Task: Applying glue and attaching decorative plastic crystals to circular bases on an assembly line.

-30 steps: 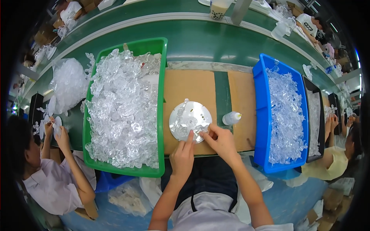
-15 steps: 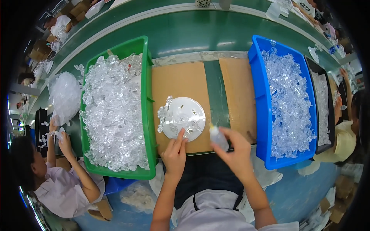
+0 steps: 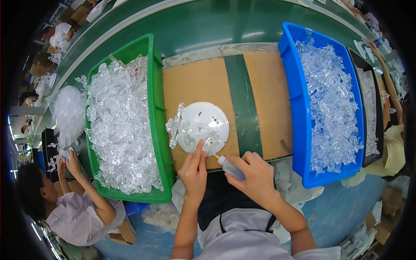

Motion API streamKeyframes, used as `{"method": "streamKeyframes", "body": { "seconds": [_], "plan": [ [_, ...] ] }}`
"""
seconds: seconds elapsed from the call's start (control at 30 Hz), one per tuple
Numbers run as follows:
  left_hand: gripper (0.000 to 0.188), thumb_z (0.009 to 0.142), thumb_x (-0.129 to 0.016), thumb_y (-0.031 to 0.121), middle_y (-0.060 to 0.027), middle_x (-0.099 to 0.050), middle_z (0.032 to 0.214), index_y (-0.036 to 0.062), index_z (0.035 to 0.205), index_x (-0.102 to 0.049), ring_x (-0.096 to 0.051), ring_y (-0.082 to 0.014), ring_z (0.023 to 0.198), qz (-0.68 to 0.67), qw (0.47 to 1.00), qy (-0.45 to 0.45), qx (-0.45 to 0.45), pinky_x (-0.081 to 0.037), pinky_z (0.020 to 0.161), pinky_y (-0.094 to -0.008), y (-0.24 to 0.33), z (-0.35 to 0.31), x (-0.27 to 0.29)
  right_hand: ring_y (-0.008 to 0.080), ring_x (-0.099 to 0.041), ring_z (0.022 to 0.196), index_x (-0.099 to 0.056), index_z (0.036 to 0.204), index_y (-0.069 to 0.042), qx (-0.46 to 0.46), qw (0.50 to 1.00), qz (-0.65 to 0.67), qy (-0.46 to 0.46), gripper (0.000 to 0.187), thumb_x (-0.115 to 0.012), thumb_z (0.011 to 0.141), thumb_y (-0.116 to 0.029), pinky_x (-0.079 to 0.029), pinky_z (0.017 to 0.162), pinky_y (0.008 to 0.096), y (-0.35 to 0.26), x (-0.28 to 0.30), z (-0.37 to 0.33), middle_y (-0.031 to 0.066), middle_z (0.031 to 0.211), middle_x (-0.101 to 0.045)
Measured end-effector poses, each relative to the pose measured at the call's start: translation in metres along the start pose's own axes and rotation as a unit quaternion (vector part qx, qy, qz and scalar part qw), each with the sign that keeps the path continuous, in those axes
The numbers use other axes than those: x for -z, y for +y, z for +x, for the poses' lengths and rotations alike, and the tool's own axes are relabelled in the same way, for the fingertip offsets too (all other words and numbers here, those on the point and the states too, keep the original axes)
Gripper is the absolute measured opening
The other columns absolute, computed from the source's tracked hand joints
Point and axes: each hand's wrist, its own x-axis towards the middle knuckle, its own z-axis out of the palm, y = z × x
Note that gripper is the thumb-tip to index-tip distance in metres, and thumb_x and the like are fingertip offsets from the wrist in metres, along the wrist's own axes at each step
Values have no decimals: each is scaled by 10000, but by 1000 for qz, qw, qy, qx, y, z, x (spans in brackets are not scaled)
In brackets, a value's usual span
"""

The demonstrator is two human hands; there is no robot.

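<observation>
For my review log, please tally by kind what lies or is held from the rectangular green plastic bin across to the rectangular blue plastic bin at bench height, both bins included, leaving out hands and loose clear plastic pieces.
Green plastic bin: 1
Blue plastic bin: 1
Flat brown cardboard sheets: 2
Round glossy white disc: 1
Translucent squeeze bottle: 1
Total: 6

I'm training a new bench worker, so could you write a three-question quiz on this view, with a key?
1. Which hand holds the thin-nozzled bottle?
2. True or false: the green bin stands to the left of the round white disc.
3. Fill in: the blue bin is filled with ____ plastic pieces.

Key:
1. The right hand.
2. True.
3. Clear.
</observation>
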Motion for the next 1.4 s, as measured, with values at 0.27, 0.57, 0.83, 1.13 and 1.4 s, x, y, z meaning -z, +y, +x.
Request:
{"method": "streamKeyframes", "body": {
  "seconds": [0.27,0.57,0.83,1.13,1.4],
  "plan": [
    [374,795,-632,-60,-111,-571,697,41,1156,-626,-515,-172,579,11,1000,-4,-2,-432,553,-277,0,0,0,205,-525,653,-656,985,-149,-2,1000,1,14,367,-763,636,-193,-428,523,322,0,-5,-1,34,699,-464],
    [379,791,-636,-64,-110,-563,688,43,1155,-626,-516,-169,580,15,1000,-5,0,-433,553,-277,0,0,-1,231,-542,665,-657,973,-132,-34,999,10,26,350,-763,644,-188,-442,544,336,6,-3,0,53,706,-504],
    [374,797,-673,15,-74,-483,630,79,1164,-634,-464,-174,507,10,999,26,-30,-420,494,-298,-4,0,-4,242,-550,663,-653,947,-123,-58,997,8,43,313,-749,653,-177,-445,553,349,7,0,6,57,717,-519],
    [384,791,-683,32,-66,-471,620,84,1168,-633,-477,-187,501,54,998,13,-33,-429,492,-306,-1,0,-2,239,-549,671,-654,946,-122,-38,999,3,26,321,-753,649,-190,-442,558,348,9,3,8,55,715,-515],
    [418,807,-661,51,-84,-491,631,88,1217,-594,-519,-246,493,180,981,-23,-70,-422,458,-350,14,2,7,242,-559,680,-645,954,-108,-47,998,28,20,337,-764,654,-205,-452,571,336,4,7,1,58,731,-542]
  ]
}}
